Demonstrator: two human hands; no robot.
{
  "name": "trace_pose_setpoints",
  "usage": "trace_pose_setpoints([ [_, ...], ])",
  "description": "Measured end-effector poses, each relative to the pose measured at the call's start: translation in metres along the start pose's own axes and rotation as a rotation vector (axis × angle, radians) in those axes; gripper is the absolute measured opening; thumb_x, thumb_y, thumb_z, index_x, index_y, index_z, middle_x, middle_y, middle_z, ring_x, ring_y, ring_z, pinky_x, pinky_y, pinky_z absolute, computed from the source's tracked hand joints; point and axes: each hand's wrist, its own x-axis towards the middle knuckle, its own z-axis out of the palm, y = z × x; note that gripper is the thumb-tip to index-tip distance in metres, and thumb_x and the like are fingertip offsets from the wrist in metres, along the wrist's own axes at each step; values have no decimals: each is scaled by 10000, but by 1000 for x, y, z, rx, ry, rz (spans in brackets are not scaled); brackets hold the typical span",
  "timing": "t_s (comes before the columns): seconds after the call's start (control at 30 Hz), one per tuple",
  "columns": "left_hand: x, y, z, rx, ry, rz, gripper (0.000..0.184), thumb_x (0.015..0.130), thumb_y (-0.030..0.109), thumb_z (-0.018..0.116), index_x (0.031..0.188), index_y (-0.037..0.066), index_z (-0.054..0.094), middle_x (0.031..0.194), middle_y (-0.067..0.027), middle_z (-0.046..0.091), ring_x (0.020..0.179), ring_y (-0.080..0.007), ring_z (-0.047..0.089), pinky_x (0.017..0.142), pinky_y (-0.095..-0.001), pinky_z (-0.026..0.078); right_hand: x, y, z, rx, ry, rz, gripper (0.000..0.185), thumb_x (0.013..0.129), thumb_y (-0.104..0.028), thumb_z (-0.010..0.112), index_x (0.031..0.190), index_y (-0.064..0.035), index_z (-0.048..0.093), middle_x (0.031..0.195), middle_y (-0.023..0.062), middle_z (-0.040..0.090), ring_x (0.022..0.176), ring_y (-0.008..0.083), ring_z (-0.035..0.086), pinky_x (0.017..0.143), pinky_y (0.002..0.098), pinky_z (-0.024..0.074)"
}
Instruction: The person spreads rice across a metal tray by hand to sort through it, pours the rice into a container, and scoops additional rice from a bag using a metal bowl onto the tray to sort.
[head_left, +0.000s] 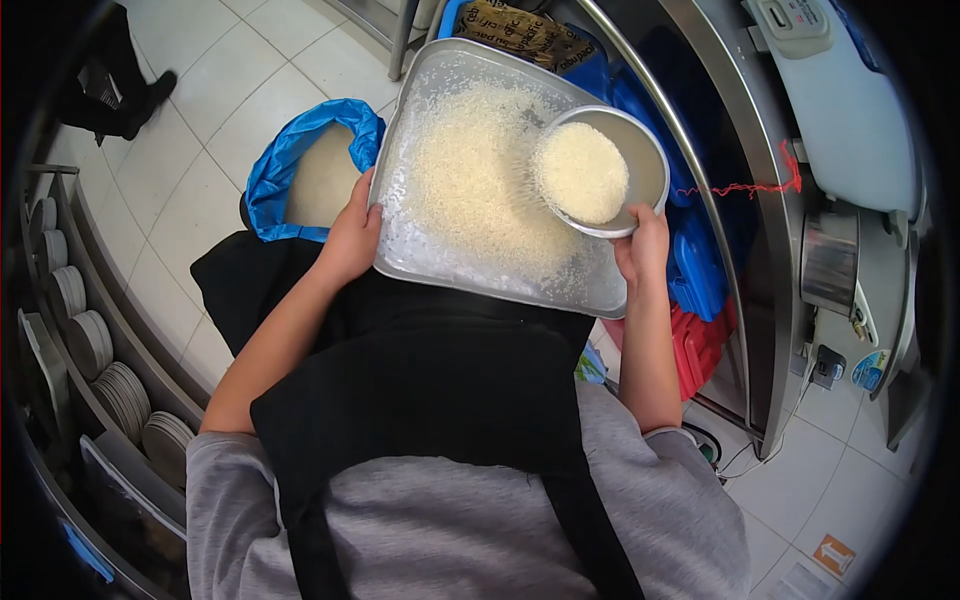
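A rectangular metal tray [393,185] rests over my lap, with loose white rice [470,165] spread across it. My left hand [353,235] grips the tray's left edge, thumb on top. In my right hand [645,240] is a round metal bowl [650,165], held by its lower rim and tilted over the tray's right side. A mound of rice [585,172] lies in the bowl, and grains spill in a blur from its left rim onto the tray. Left of the tray, a blue plastic bag [265,190] stands with its mouth open, showing rice inside.
Stacked plates [122,395] fill a rack along the left. A metal counter [740,180] runs along the right, with a metal pot [830,260] beyond it. Blue crates [695,265] and a red crate [705,345] sit beneath. Another person's leg and shoe [150,100] show at upper left.
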Motion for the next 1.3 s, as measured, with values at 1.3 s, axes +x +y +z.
trace_pose_setpoints([
  [1.3,-1,3,-1,-5,-11,-30,539,965,120,412,1456,25,211,1308,-301,477,1225,-395,486,1022,-383,371,3,5,-53,-32,97,28,394,820,-32,451,1213,-23,472,1050,130,589,863,252,639,701,389,561],
])
